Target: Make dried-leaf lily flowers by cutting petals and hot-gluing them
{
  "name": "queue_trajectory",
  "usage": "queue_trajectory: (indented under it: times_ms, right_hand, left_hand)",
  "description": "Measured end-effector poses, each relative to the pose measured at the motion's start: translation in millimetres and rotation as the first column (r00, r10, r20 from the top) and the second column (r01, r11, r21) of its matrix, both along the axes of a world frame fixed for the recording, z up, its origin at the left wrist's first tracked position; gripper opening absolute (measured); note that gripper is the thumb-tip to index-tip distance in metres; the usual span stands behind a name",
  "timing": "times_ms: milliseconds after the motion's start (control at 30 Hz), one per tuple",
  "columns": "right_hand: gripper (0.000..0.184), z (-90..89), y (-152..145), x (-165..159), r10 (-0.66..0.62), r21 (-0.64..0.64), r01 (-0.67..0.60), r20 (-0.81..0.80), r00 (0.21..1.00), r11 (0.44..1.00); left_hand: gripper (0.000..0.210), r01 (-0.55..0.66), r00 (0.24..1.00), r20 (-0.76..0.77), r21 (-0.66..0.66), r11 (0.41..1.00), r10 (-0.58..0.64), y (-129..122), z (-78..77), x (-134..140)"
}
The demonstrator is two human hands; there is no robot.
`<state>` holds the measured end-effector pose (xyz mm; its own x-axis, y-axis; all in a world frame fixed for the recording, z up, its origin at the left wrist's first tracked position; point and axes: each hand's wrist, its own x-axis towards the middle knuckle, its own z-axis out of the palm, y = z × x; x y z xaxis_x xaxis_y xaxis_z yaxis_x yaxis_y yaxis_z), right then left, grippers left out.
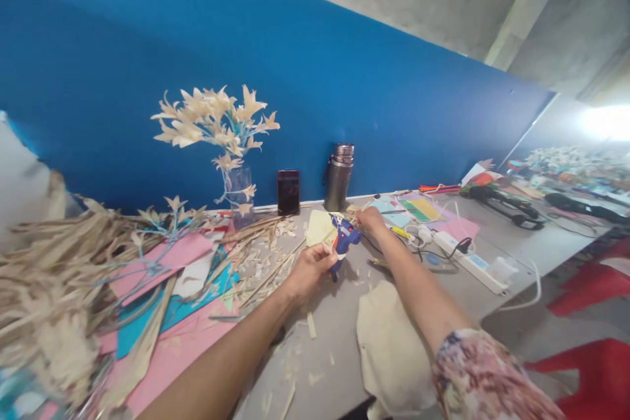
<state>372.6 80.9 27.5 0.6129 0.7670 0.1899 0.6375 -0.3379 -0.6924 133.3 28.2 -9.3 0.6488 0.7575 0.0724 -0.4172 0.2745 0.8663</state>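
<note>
My left hand point(310, 270) is closed in a pinch beside a blue hot glue gun point(347, 237) with an orange part. Whatever its fingertips hold is too small to make out. Just beyond the glue gun, my right hand point(373, 219) reaches over the table with its fingers drawn together. A small tan scrap shows near those fingertips, but I cannot tell if it is gripped. Under and behind the glue gun lies a pale yellow sheet point(319, 228). Cream cloth point(388, 348) lies below my right forearm.
Cream husk-like flowers point(211, 115) stand in a clear vase point(240, 187). Behind the hands are a phone point(288, 192) and a metal flask point(339, 177). Dried husks point(44, 275) and pink paper point(172, 361) cover the left side. A white power strip point(470, 264) with cords lies right.
</note>
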Motion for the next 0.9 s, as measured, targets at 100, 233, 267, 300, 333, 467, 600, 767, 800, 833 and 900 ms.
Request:
queue_trajectory:
  times_ms: [100,233,267,300,333,467,600,767,800,833,900]
  right_hand:
    - [0.033,20.7,-33,21,-0.102,0.212,0.108,-0.04,0.994,0.971]
    - [0.038,41.1,-109,19,-0.154,0.536,0.175,-0.085,0.984,0.826]
    - [0.036,41.5,-129,9,-0.082,0.715,0.162,-0.145,0.986,0.68]
    - [0.035,40.1,-148,-4,-0.013,0.812,0.141,-0.162,0.987,0.566]
    - [0.033,37.7,-164,-17,0.029,0.847,0.117,-0.155,0.988,0.519]
    - [0.029,33.2,-197,-56,0.087,0.879,0.077,-0.133,0.987,0.471]
    - [0.033,43.3,-197,-50,0.214,0.762,0.071,-0.268,0.939,0.644]
    - [0.042,50.1,-191,-44,0.392,0.623,-0.038,-0.443,0.807,0.782]
    - [0.035,50.9,-190,-46,0.462,0.649,-0.06,-0.47,0.752,0.758]
    - [0.031,51.7,-190,-48,0.537,0.685,-0.082,-0.484,0.691,0.724]
    - [0.031,53.0,-189,-55,0.65,0.76,-0.109,-0.462,0.603,0.641]
  left_hand:
    - [0.036,0.012,1.0,0.016,-0.038,0.999,-0.012,0,-0.1,0]
    - [0.032,0.065,0.996,0.069,-0.089,0.994,-0.059,-2,8.5,-4]
    - [0.032,0.078,0.995,0.073,-0.09,0.993,-0.071,-2,11.2,-5]
    - [0.031,0.09,0.994,0.073,-0.088,0.992,-0.083,-3,13.6,-6]
    - [0.031,0.098,0.993,0.072,-0.087,0.991,-0.092,-3,15.6,-7]
    - [0.031,0.095,0.994,0.062,-0.093,0.991,-0.089,-4,18.9,-9]
    - [0.03,0.081,0.996,0.056,-0.092,0.992,-0.076,-3,18.1,-8]
    - [0.029,0.083,0.994,0.082,-0.107,0.991,-0.074,-3,16.5,-9]
    - [0.029,0.092,0.993,0.087,-0.111,0.99,-0.082,-2,16.1,-9]
    - [0.03,0.103,0.991,0.095,-0.117,0.988,-0.092,-2,15.6,-10]
    - [0.03,0.121,0.988,0.114,-0.129,0.984,-0.107,-1,15.1,-10]
